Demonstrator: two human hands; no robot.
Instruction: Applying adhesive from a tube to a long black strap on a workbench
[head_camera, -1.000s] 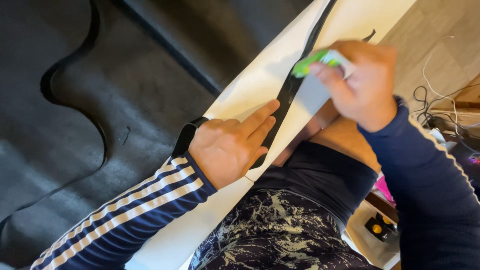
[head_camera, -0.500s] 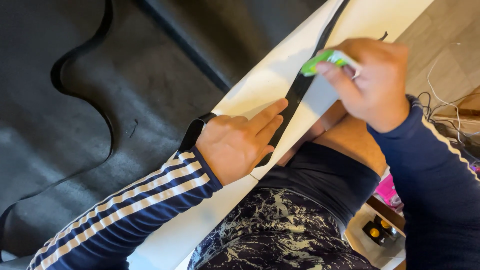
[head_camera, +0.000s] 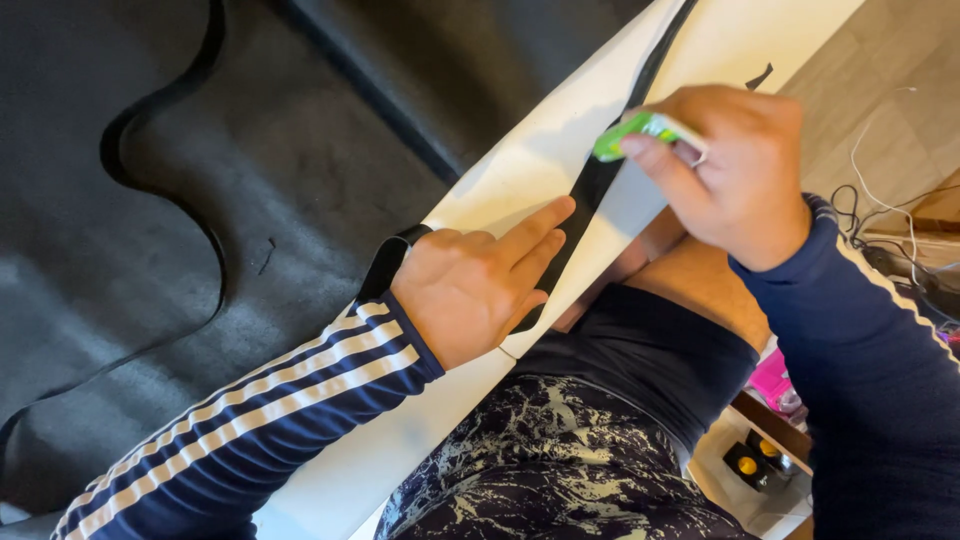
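Two hands: left hand (head_camera: 470, 290) flat, fingers together on white board (head_camera: 520, 170); right hand (head_camera: 740, 175) pinching green tool (head_camera: 635, 135).

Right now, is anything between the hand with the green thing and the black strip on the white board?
Nothing visible. The right hand holds the green tool right above the black strip on the white board. The left hand presses the strip lower down, clear of that spot.
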